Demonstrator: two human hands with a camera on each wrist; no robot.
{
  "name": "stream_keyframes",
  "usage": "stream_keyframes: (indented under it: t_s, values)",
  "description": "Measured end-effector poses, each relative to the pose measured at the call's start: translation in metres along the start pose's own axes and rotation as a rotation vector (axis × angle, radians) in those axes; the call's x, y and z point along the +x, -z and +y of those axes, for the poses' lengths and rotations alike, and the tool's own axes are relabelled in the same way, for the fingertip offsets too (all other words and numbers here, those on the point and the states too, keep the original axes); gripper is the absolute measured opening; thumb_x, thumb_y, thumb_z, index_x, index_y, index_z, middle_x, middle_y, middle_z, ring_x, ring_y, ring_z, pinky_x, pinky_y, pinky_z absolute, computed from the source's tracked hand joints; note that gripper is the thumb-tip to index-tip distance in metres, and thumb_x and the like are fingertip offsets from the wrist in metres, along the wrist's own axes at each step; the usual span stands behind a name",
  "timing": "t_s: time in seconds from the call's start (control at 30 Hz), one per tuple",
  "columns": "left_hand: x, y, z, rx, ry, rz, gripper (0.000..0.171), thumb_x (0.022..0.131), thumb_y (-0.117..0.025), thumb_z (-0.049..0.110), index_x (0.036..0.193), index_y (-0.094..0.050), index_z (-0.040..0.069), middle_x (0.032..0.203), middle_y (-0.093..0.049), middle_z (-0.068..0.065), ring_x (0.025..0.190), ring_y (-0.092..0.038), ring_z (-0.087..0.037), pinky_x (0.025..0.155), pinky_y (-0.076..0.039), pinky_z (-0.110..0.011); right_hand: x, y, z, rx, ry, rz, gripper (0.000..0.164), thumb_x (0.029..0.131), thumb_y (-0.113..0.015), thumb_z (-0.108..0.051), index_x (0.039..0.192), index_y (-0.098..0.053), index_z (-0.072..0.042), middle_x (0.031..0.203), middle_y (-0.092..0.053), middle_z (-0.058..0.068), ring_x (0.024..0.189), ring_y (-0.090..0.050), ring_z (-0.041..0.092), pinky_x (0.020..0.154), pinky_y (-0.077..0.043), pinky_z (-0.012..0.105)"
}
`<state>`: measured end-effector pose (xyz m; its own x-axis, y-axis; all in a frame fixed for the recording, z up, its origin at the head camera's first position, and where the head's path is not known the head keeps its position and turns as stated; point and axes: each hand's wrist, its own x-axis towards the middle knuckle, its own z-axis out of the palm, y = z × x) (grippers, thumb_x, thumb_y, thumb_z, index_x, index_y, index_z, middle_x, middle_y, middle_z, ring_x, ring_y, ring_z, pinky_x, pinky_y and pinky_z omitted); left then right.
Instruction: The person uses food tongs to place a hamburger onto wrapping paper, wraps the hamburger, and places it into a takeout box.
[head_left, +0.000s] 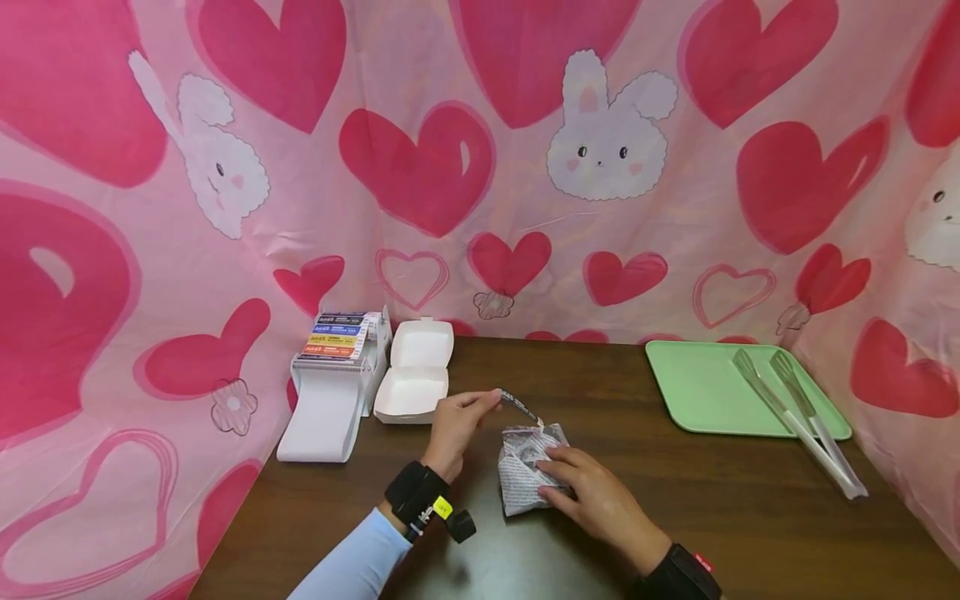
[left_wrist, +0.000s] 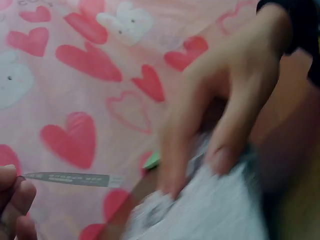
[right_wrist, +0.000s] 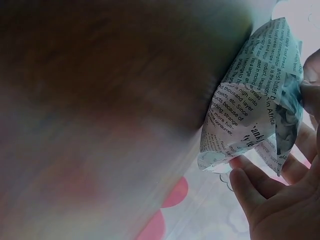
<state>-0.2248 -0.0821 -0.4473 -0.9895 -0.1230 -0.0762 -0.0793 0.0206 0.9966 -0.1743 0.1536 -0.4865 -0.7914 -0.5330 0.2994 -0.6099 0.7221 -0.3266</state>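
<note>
In the head view, a package wrapped in newsprint-patterned paper [head_left: 521,487] lies on the table in front of the person. The right hand [head_left: 600,500] holds it, with fingers on its folded top and the thumb on its near side. The left hand [head_left: 453,429] pinches one end of a narrow printed strip [head_left: 521,407], grey with pale lettering. That strip [left_wrist: 70,178] stretches toward the package in the left wrist view, where the right hand [left_wrist: 225,95] is blurred. Whether its free end touches the paper, I cannot tell. Printed text covers the package [right_wrist: 250,105] in the right wrist view.
A label dispenser [head_left: 337,367] with several coloured rolls and a white paper sheet [head_left: 318,417] stands at left. Beside it is an open white takeaway box [head_left: 412,392]. Tongs [head_left: 813,433] lie across a green tray [head_left: 690,392] at right. A heart-patterned curtain [head_left: 510,200] encloses the table.
</note>
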Motion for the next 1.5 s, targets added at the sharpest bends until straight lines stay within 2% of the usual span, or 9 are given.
stream_keyframes:
  t_s: [0.13, 0.23, 0.3, 0.63, 0.87, 1.03, 1.17, 1.37, 1.5]
  values:
    - [-0.005, -0.016, -0.009, -0.041, 0.059, 0.003, 0.046, 0.087, -0.079, 0.042, 0.105, -0.078, 0.0, 0.092, -0.077, -0.011, 0.088, -0.061, -0.021, 0.083, -0.045, -0.037, 0.001, -0.001, -0.001, 0.0, 0.003, 0.004, 0.037, 0.093, -0.074, -0.037, 0.124, -0.074, -0.017, 0.131, -0.066, 0.006, 0.123, -0.061, 0.028, 0.098, -0.052, 0.049]
    - [-0.01, -0.022, -0.018, -0.04, 0.069, 0.032, 0.041, 0.087, -0.079, 0.04, 0.102, -0.08, 0.001, 0.097, -0.077, -0.013, 0.102, -0.065, -0.023, 0.095, -0.045, -0.045, 0.001, -0.002, -0.002, -0.008, 0.01, 0.011, 0.036, 0.092, -0.075, -0.036, 0.123, -0.074, -0.017, 0.13, -0.066, 0.006, 0.123, -0.061, 0.027, 0.098, -0.052, 0.048]
    - [-0.013, -0.023, -0.024, -0.026, 0.064, 0.049, 0.037, 0.088, -0.079, 0.037, 0.1, -0.08, 0.002, 0.097, -0.077, -0.013, 0.102, -0.066, -0.024, 0.098, -0.045, -0.048, 0.002, -0.002, -0.003, -0.011, 0.014, 0.013, 0.036, 0.092, -0.075, -0.036, 0.123, -0.074, -0.018, 0.13, -0.066, 0.005, 0.123, -0.061, 0.027, 0.098, -0.052, 0.047]
    - [-0.023, -0.02, -0.038, 0.14, 0.059, 0.082, 0.029, 0.087, -0.08, 0.035, 0.095, -0.082, 0.007, 0.095, -0.076, -0.005, 0.091, -0.063, -0.021, 0.08, -0.048, -0.037, 0.002, 0.0, 0.0, -0.053, 0.052, 0.063, 0.036, 0.089, -0.078, -0.037, 0.12, -0.076, -0.019, 0.125, -0.069, 0.002, 0.115, -0.059, 0.021, 0.093, -0.054, 0.043]
    - [-0.025, -0.017, -0.041, 0.254, 0.051, 0.083, 0.023, 0.087, -0.08, 0.033, 0.091, -0.083, 0.011, 0.091, -0.075, -0.002, 0.082, -0.058, -0.018, 0.067, -0.045, -0.03, 0.003, 0.002, -0.001, -0.111, 0.015, 0.048, 0.037, 0.088, -0.077, -0.044, 0.119, -0.077, -0.025, 0.123, -0.071, -0.002, 0.102, -0.048, 0.016, 0.083, -0.043, 0.038]
    - [-0.025, -0.016, -0.046, 0.302, 0.004, 0.097, 0.02, 0.085, -0.082, 0.031, 0.087, -0.083, 0.011, 0.086, -0.076, -0.001, 0.08, -0.059, -0.016, 0.066, -0.045, -0.03, 0.004, 0.003, -0.001, -0.09, -0.009, -0.003, 0.038, 0.088, -0.077, -0.043, 0.12, -0.076, -0.022, 0.125, -0.07, 0.0, 0.121, -0.052, 0.026, 0.1, -0.045, 0.048]
    - [-0.024, -0.016, -0.049, 0.351, -0.017, 0.1, 0.02, 0.084, -0.082, 0.033, 0.085, -0.083, 0.013, 0.084, -0.076, 0.001, 0.079, -0.06, -0.015, 0.067, -0.045, -0.03, 0.004, 0.003, -0.001, -0.054, -0.001, -0.026, 0.039, 0.089, -0.077, -0.041, 0.12, -0.075, -0.018, 0.126, -0.069, 0.003, 0.132, -0.054, 0.03, 0.111, -0.039, 0.055]
    - [-0.022, -0.016, -0.053, 0.457, -0.067, 0.095, 0.019, 0.084, -0.082, 0.035, 0.082, -0.083, 0.017, 0.082, -0.076, 0.003, 0.078, -0.062, -0.014, 0.066, -0.045, -0.031, 0.004, 0.001, 0.0, -0.038, 0.044, 0.009, 0.036, 0.09, -0.077, -0.035, 0.119, -0.076, -0.014, 0.124, -0.069, 0.006, 0.128, -0.058, 0.029, 0.111, -0.04, 0.053]
    - [-0.019, -0.015, -0.055, 0.534, -0.117, 0.091, 0.018, 0.084, -0.082, 0.037, 0.081, -0.082, 0.019, 0.078, -0.073, 0.006, 0.072, -0.059, -0.012, 0.063, -0.044, -0.03, 0.003, 0.0, 0.0, -0.037, 0.026, 0.021, 0.034, 0.09, -0.077, -0.035, 0.118, -0.076, -0.015, 0.126, -0.066, 0.007, 0.124, -0.059, 0.033, 0.106, -0.044, 0.054]
